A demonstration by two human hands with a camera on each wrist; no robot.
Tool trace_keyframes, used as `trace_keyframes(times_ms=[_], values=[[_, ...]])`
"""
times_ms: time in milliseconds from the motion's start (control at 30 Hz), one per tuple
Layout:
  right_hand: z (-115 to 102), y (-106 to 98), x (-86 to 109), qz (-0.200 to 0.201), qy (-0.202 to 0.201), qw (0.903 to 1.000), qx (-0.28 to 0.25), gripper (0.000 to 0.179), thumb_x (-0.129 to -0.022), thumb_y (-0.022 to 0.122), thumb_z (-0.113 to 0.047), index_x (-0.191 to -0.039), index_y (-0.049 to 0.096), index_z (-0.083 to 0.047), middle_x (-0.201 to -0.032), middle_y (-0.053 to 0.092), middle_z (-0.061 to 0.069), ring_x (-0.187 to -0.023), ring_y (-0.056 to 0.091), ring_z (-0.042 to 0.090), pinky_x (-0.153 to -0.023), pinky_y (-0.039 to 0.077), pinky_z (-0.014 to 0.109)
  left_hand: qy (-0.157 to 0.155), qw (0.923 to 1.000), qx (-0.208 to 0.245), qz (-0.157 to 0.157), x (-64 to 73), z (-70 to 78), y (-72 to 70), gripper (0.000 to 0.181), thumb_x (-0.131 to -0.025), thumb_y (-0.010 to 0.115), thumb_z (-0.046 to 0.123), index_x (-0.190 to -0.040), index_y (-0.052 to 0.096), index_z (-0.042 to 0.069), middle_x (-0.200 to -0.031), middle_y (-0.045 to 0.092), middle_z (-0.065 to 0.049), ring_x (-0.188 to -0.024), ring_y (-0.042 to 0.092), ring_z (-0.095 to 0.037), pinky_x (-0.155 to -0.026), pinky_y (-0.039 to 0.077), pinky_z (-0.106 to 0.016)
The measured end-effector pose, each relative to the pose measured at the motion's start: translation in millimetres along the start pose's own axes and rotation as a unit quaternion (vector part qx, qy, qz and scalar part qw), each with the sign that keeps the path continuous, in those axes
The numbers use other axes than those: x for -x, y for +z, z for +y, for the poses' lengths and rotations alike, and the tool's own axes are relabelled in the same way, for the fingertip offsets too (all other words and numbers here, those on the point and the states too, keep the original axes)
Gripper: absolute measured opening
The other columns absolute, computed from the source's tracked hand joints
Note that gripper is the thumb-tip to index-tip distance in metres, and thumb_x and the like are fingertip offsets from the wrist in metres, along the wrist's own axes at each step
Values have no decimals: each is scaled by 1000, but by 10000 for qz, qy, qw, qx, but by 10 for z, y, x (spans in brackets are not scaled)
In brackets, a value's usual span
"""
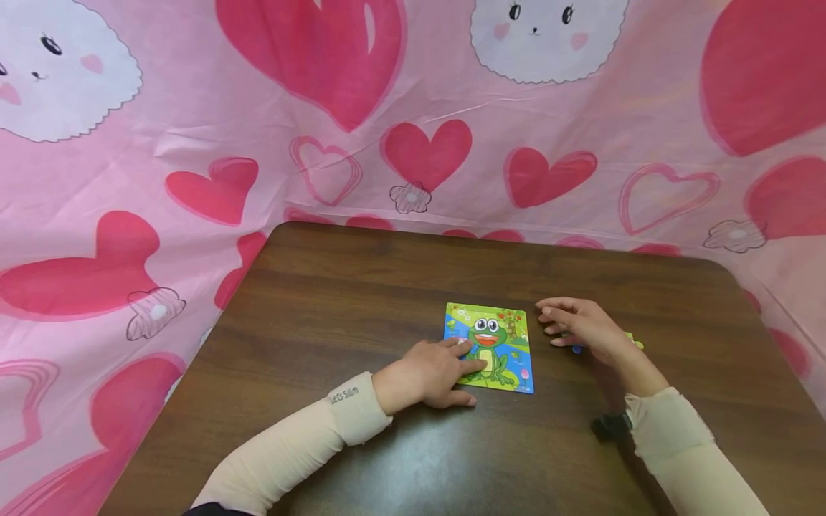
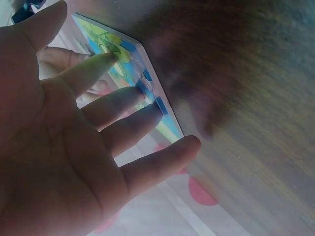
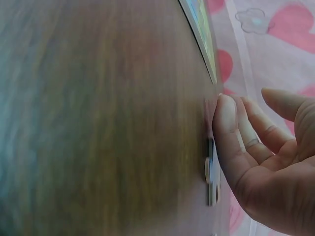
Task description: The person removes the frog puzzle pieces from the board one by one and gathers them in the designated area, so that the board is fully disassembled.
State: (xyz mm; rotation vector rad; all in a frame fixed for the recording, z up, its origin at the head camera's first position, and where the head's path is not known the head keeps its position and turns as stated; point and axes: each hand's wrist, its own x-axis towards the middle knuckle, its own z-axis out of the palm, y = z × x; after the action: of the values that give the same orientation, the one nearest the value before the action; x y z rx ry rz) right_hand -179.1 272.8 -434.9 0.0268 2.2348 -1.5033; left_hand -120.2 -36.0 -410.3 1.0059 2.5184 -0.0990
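A square frog puzzle [image 1: 493, 344] lies flat on the brown table, showing a green frog on a blue and green ground. My left hand [image 1: 437, 373] reaches over its left edge, fingers spread and fairly straight, fingertips on the picture. In the left wrist view, the fingers overlap the puzzle's surface. To the right of the puzzle, my right hand [image 1: 584, 328] hovers low with loosely bent fingers and nothing between them. Beneath and behind it are loose puzzle pieces [image 1: 635, 340], green and blue, mostly hidden by the hand; the right wrist view shows their thin edges [image 3: 211, 172].
The wooden table [image 1: 335, 287] has rounded far corners. A pink cloth [image 1: 361, 107] with red hearts and white faces hangs behind and along the left side. A small black device [image 1: 609, 427] sits at the right wrist, by the beige sleeve [image 1: 684, 444].
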Motion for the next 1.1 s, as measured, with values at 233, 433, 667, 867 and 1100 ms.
trace_keyframes(times_ms=[233, 433, 667, 867, 1100], values=[[-24, 113, -76, -269, -121, 9995, 85, 54, -105, 56, -35, -145, 50, 0, -125, 62, 17, -96, 67, 15, -79, 62, 33, -15, 10000, 36, -28, -3, -9, 5, 68, -95, 54, 66, -156, 34, 44, -168, 27, 5, -154, 30, -17, -115, 41, -52], [-36, 204, -134, -357, -18, 9993, 98, 51, -105, 57, -36, -143, 54, -2, -120, 65, 11, -94, 67, 16, -77, 62, 35, -18, 9999, 112, -76, -5, -11, 12, 68, -96, 55, 65, -157, 34, 43, -169, 26, 4, -155, 29, -18, -115, 40, -53], [-81, 301, -165, -466, 36, 9988, 140, 50, -104, 59, -35, -141, 57, -3, -116, 65, 12, -91, 66, 18, -76, 63, 34, -29, 9999, 118, -100, -9, -4, 35, 70, -95, 56, 65, -158, 32, 43, -169, 25, 4, -155, 29, -19, -115, 41, -53], [-104, 338, -165, -440, 51, 9988, 188, 48, -104, 58, -33, -141, 56, -2, -119, 63, 15, -90, 63, 19, -75, 62, 33, -16, 9998, 149, -120, -8, -6, 39, 70, -96, 56, 64, -158, 31, 43, -170, 24, 4, -155, 28, -19, -115, 40, -53], [-134, 371, -133, -329, -24, 9975, 628, 45, -103, 60, -34, -140, 60, -7, -132, 62, 20, -96, 66, 23, -78, 63, 37, -23, 9998, 112, -139, -4, -13, 30, 70, -96, 55, 65, -158, 31, 43, -170, 24, 4, -156, 28, -19, -115, 40, -53]])
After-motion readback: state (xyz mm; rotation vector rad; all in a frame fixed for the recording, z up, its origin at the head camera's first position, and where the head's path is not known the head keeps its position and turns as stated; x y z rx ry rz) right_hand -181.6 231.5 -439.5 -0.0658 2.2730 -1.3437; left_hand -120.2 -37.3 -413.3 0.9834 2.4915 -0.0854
